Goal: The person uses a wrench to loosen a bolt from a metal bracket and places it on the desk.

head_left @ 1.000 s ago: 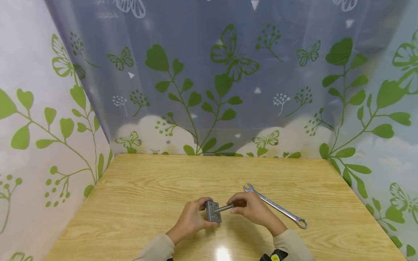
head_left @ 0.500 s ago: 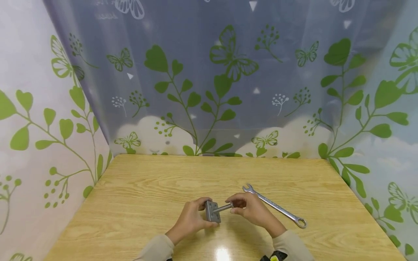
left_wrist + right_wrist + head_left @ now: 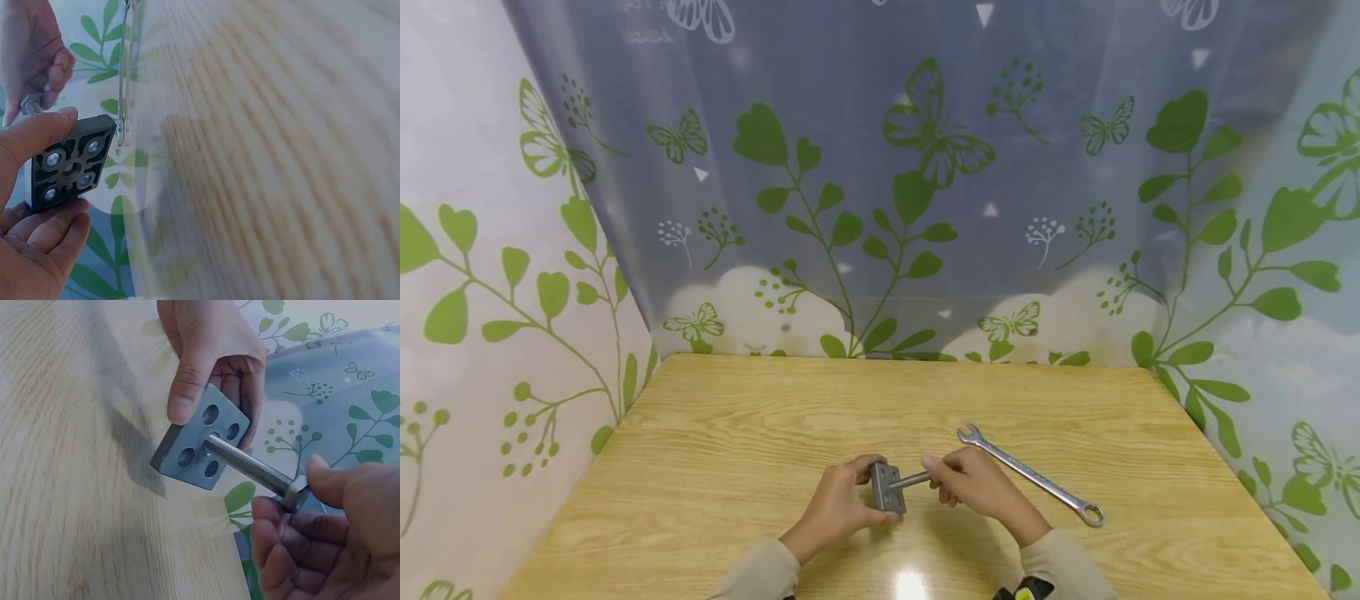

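A square dark grey block (image 3: pixel 194 439) with round holes near its corners is gripped at its edges by my left hand (image 3: pixel 837 502), thumb on one side and fingers on the other. Its other face, in the left wrist view, carries metal-lined holes and a ribbed pattern. From the block's centre a long silver hex bolt (image 3: pixel 247 465) sticks out toward the right. My right hand (image 3: pixel 981 483) pinches the bolt's hex head (image 3: pixel 295 492) between thumb and index finger, the other fingers curled below. Both hands hold the pieces above the wooden table (image 3: pixel 737 433).
Just beyond my right hand, a silver combination wrench (image 3: pixel 1037 477) lies slantwise on the table, its open end far left and its ring end near right. Patterned curtains (image 3: pixel 820 167) with green leaves and butterflies stand behind the table and along both sides.
My right hand has turned at the bolt head: its thumb now lies on the upper side, with the fingers lower. The left hand, the block and the wrench stay in place.
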{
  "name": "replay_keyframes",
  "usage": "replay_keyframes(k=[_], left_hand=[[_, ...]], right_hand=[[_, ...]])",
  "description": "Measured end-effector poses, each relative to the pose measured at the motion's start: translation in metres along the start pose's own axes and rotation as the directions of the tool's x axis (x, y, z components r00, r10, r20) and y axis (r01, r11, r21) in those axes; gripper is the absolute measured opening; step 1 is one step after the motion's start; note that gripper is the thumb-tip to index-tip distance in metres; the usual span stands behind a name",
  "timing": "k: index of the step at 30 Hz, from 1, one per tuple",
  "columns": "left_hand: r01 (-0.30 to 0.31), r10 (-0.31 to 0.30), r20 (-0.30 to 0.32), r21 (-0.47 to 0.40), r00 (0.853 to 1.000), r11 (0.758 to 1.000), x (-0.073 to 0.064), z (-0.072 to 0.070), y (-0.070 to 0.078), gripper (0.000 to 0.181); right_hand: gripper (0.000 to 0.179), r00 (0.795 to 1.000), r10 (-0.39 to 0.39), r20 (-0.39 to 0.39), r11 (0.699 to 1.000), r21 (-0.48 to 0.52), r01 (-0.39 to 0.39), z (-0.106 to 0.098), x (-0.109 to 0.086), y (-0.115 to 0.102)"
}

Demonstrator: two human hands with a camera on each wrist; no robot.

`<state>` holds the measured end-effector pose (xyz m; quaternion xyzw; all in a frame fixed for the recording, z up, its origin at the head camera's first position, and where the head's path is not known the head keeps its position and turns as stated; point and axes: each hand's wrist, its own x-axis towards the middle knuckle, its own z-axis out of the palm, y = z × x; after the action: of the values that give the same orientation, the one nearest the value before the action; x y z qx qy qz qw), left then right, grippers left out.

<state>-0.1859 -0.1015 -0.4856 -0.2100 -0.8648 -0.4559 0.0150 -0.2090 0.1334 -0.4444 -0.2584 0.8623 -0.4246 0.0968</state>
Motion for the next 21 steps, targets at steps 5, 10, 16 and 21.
replay_keyframes(k=[5, 10, 16, 21], left_hand=[[-0.004, 0.004, 0.000, -0.006, 1.000, 1.000, -0.0001, 0.0002, -0.0012, 0.069], [0.001, -0.001, 0.002, -0.017, 1.000, 1.000, 0.0009, 0.0005, 0.0001, 0.070], [0.014, -0.014, -0.002, -0.030, 1.000, 0.999, 0.0024, -0.0005, 0.0019, 0.070], [0.012, -0.012, -0.001, -0.032, 1.000, 0.999, 0.0021, -0.0003, 0.0001, 0.070]], right_hand=[[0.020, 0.998, -0.055, -0.007, 0.998, -0.036, 0.054, -0.0021, -0.0006, 0.0000], [0.019, 0.994, -0.103, -0.025, 0.994, -0.023, 0.102, -0.0058, -0.0024, 0.0012], [0.022, 0.988, -0.147, -0.041, 0.989, -0.020, 0.146, -0.0067, -0.0024, 0.0039], [0.026, 0.995, -0.100, -0.012, 0.995, -0.017, 0.100, -0.0058, -0.0019, 0.0047]])
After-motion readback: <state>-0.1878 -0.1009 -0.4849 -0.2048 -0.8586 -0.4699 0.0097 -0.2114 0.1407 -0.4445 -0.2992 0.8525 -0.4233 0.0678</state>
